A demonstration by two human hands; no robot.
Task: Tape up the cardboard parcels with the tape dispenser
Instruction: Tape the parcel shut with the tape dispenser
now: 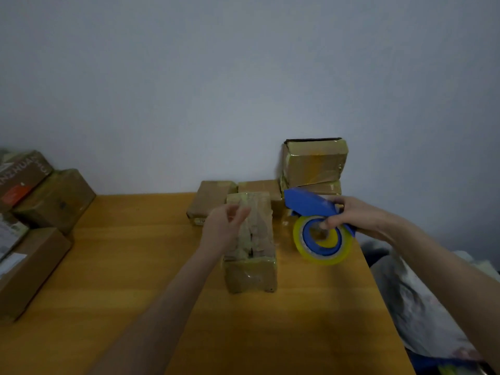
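Note:
A long cardboard parcel (253,266) wrapped in shiny tape lies lengthwise in the middle of the wooden table (135,266). My left hand (226,228) rests against the parcel's left upper side, its fingers loosely curled over the top edge. My right hand (362,217) grips a blue tape dispenser (311,205) with a yellowish roll of clear tape (322,240), held just right of the parcel and slightly above the table. Whether a strip of tape runs from the roll to the parcel is not visible.
Taped parcels (213,198) lie behind the central one against the wall, and two more are stacked at the back right (315,163). Several brown boxes (35,212) are piled along the table's left edge. Crumpled fabric (422,307) lies off the table's right edge.

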